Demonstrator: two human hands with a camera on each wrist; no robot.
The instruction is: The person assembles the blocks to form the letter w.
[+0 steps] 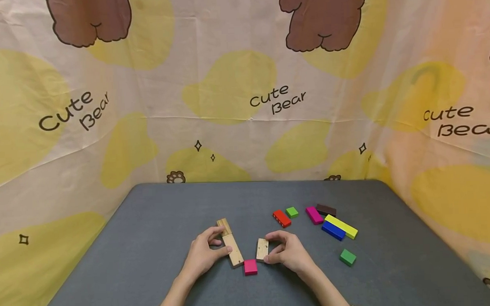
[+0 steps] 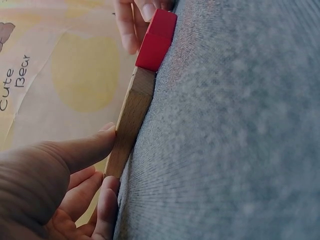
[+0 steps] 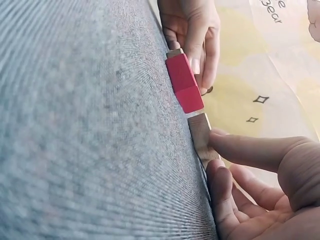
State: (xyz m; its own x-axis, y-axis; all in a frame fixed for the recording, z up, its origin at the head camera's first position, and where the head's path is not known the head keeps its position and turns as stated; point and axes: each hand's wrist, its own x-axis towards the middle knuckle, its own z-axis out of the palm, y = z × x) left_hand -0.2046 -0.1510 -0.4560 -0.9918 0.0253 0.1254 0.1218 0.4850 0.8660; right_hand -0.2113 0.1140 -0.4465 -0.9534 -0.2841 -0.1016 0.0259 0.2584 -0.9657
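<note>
My left hand (image 1: 202, 252) holds a long natural-wood block (image 1: 233, 252) between thumb and fingers, low on the table. Against that block's far end lies another wooden block (image 1: 224, 225), in line with it. On the other side, my right hand (image 1: 286, 250) pinches a shorter wooden block (image 1: 262, 250), thumb at its near end and fingertips at its far end. Between the near ends of the two held blocks sits a pinkish-red block (image 1: 251, 267). In the left wrist view this red block (image 2: 159, 39) meets the long block's end; the right wrist view shows a narrow gap beside the short block (image 3: 201, 134).
Right of the hands lie a red block (image 1: 281, 218), a light green block (image 1: 292, 212), a magenta block (image 1: 314, 215), a dark brown block (image 1: 325, 209), a yellow block (image 1: 341, 226), a blue block (image 1: 333, 230) and a green block (image 1: 347, 257). A printed curtain (image 1: 227, 95) surrounds the grey table (image 1: 158, 219).
</note>
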